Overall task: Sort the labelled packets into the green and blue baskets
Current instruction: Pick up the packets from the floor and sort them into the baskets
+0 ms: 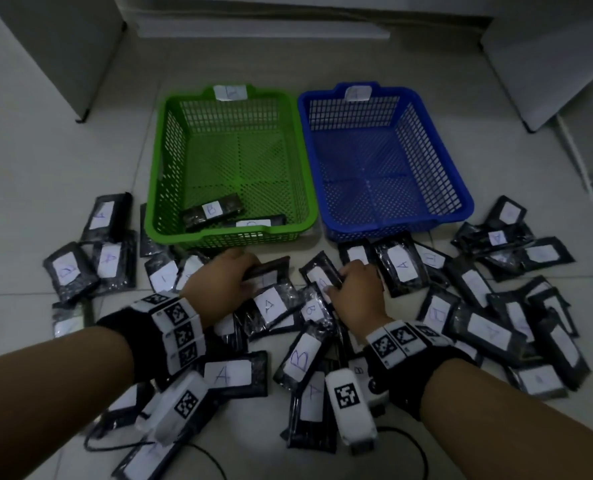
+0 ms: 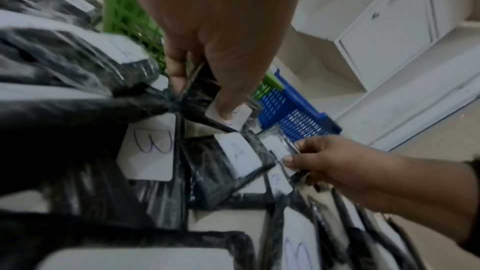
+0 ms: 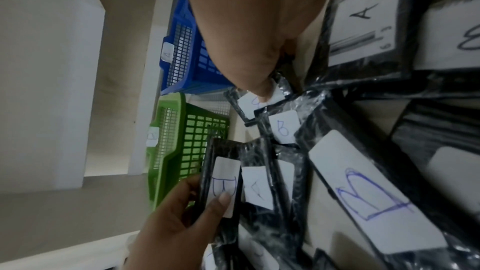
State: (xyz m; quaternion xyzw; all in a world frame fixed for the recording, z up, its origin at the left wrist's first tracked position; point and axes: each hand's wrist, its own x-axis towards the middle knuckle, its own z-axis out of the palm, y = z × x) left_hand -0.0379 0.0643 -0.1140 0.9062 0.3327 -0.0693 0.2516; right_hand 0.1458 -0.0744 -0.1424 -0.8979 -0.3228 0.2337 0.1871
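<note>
Tiled floor (image 1: 28,202), white cabinets at the back, dim light. Green basket (image 1: 170,140) (tag reads B) and blue basket (image 1: 437,140) (tag reads A) sit side by side, touching, just beyond a scatter of black packets w/ white labels. Green has two B packets (image 1: 213,212) at its near end; blue looks empty.

Left hand (image 1: 224,277) grips a packet (image 1: 265,270) by its edge, thumb on the label; right wrist view shows that label as B (image 3: 224,187). Long axis runs roughly left-right, tilted up off the pile. Right hand (image 1: 355,284) pinches another packet (image 1: 319,271), thumb over the label; letter partly covered, looks like B but can't confirm.

Key relation: green basket is straight ahead of left hand, near rim just beyond the knuckles; blue is ahead-right, closer to right hand. Judgement: the left B packet needs a short forward lift over the green rim. If right packet is B too, it must cross leftward past the basket seam. Most packets unsorted, so early in task.
</note>
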